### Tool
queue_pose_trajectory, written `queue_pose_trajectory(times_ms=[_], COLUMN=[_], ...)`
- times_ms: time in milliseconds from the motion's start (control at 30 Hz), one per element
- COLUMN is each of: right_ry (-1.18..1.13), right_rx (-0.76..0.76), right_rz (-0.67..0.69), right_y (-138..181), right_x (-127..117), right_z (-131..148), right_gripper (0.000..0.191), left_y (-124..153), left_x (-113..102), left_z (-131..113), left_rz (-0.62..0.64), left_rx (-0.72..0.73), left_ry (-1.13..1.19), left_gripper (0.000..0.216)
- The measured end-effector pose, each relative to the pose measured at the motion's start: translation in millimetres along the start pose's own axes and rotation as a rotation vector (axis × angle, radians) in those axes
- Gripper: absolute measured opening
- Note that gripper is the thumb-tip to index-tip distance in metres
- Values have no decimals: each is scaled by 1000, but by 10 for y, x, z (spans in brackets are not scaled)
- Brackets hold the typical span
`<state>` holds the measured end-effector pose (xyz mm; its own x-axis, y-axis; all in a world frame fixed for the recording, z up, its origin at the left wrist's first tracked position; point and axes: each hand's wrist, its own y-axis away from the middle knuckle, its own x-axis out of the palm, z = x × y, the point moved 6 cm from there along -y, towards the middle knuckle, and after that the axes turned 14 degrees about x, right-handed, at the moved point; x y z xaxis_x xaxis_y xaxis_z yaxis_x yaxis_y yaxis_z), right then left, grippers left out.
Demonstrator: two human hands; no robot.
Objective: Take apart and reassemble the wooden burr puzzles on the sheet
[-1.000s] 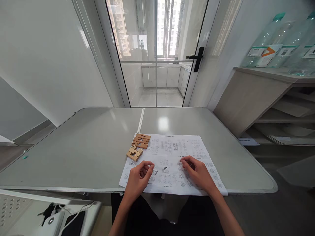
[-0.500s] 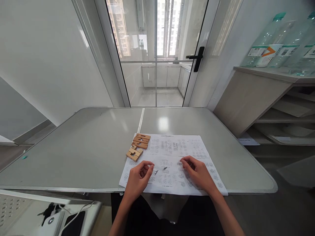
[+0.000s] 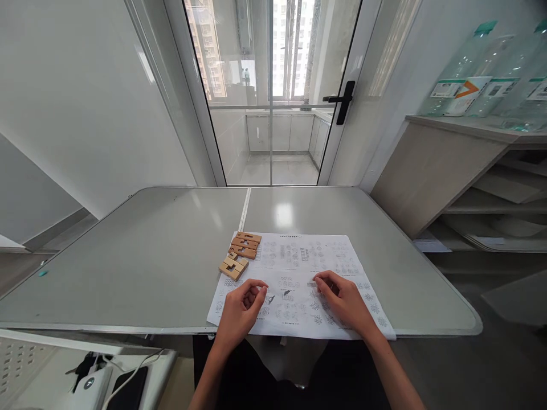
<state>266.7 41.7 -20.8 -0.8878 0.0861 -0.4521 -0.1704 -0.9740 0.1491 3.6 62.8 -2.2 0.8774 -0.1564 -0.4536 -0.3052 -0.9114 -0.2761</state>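
My left hand [image 3: 241,310] rests at the lower left of a large printed sheet [image 3: 294,322], fingers curled and thumb tip close to the index finger. Nothing shows in its pinch. Across from it, my right hand [image 3: 344,299] lies on the sheet's right part, also curled, its thumb and index tips together with no object visible. Just beyond my left hand are light wooden puzzle blocks [image 3: 234,267] with cut-out notches. Farther back, darker wooden slotted pieces [image 3: 245,245] lie side by side on the sheet's corner. Two small dark marks [image 3: 286,292] sit between my hands; I cannot tell whether they are printed.
The grey table [image 3: 128,256] spreads out on both sides of the sheet. At the lower left, a white stand carries a white device [image 3: 92,387], a black phone [image 3: 128,390] and cables. Plastic bottles [image 3: 461,85] stand on a shelf at right. A glass door [image 3: 271,142] is ahead.
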Motion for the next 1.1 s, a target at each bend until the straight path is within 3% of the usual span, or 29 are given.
queue_pose_trajectory(times_ms=[1100], right_ry=[4], right_rx=[-3], right_rz=[-5], right_y=[11], right_x=[-13], right_z=[29], right_gripper=[45], left_y=[-7], left_x=[-7], left_z=[-28], left_rz=[-5], left_rx=[7], left_ry=[-28], left_gripper=[37])
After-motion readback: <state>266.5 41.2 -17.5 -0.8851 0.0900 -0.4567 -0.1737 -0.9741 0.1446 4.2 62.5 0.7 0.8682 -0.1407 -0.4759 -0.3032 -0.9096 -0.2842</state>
